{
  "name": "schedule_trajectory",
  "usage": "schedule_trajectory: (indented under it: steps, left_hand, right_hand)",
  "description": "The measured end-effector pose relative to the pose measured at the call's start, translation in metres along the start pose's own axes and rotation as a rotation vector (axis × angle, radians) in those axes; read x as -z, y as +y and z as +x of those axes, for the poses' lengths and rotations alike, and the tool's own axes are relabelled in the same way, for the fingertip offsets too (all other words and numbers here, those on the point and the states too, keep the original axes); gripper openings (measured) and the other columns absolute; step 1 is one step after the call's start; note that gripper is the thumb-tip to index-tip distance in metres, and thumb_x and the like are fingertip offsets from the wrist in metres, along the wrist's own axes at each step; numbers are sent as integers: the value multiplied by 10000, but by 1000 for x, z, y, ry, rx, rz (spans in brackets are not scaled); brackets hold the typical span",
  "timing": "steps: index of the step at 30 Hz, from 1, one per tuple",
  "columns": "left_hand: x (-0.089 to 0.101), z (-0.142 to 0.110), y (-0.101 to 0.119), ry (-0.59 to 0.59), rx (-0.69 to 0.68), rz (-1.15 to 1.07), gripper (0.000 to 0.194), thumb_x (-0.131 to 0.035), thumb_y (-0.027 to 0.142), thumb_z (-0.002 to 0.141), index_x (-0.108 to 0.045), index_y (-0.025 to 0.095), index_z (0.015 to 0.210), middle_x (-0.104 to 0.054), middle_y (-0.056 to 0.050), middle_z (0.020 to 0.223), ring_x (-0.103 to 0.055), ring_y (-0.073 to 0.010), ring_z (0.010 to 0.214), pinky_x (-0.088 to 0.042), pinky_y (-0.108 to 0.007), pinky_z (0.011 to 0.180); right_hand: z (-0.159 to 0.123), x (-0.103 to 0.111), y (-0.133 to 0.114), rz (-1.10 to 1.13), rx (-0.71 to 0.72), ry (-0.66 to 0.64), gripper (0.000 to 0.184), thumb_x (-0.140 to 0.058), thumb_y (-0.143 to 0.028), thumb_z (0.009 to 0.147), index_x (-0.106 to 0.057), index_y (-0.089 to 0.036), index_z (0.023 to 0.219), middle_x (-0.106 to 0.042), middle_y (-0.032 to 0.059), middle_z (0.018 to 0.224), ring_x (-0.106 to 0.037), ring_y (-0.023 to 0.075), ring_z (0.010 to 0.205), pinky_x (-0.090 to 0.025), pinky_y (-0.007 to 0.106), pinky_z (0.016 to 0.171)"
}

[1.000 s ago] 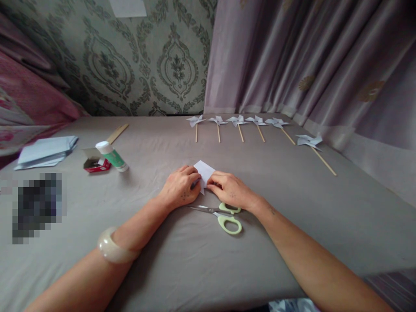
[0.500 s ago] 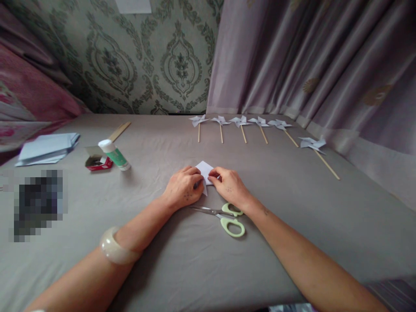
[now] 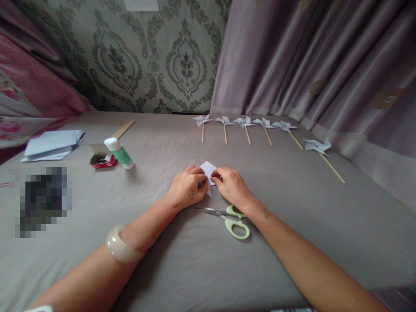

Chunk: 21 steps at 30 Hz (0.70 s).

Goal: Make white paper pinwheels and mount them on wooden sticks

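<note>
A small folded piece of white paper (image 3: pixel 208 168) lies on the grey cloth (image 3: pixel 182 260) in the middle. My left hand (image 3: pixel 187 188) has its fingers curled and pressed on the paper's left side. My right hand (image 3: pixel 231 186) pinches the paper's right side with closed fingers. Both hands cover most of the paper; only its far corner and a small tip between the hands show. Green-handled scissors (image 3: pixel 232 220) lie shut just under my right wrist.
Several finished paper pinwheels (image 3: pixel 247 123) on wooden sticks lie in a row at the back right. A glue stick (image 3: pixel 119 152), a small red box (image 3: pixel 102 159), a wooden ruler (image 3: pixel 123 128) and a stack of white paper (image 3: pixel 53 144) sit at the left.
My hands have stayed on the paper, the right fingers shifting slightly inward over it. The view has drifted a little to the left and down.
</note>
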State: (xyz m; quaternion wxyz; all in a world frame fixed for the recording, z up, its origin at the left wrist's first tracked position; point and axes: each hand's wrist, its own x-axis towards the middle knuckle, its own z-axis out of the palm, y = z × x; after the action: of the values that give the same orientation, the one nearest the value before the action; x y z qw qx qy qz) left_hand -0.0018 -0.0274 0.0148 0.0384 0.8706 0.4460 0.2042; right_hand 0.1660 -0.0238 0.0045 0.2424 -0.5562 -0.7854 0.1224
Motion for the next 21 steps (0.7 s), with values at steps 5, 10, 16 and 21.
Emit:
schedule_trajectory:
  steps: [5,10,16,21]
  left_hand:
    - [-2,0,-2,9,7,-23,223,-497,177,814,-719,190,822,-683,-59,883,-591,-187,850,-489,-288,753]
    - [-2,0,-2,4,17,-34,230,-494,176,816,-723,184,823,-686,-64,887,-592,-194,862,-495,-296,758]
    - [-2,0,-2,1,22,-50,229,-497,184,818,-725,194,825,-688,-59,891,-596,-187,865,-492,-290,776]
    - [-1,1,-1,7,64,-87,228,-496,189,813,-724,198,802,-690,-49,880,-602,-191,865,-493,-291,771]
  right_hand:
    - [0,-1,0,-8,30,1,123,-558,-182,850,-681,-190,858,-681,63,854,-610,169,781,-428,265,736]
    - [1,-1,-1,10,19,-4,133,-551,-170,852,-684,-179,865,-679,72,866,-604,174,793,-425,268,747]
    - [2,-1,-2,-6,35,-14,157,-539,-164,859,-693,-183,877,-671,64,853,-601,168,798,-422,260,746]
    - [1,0,-2,-19,50,-32,183,-528,-187,879,-707,-194,910,-668,66,870,-607,167,816,-423,251,742]
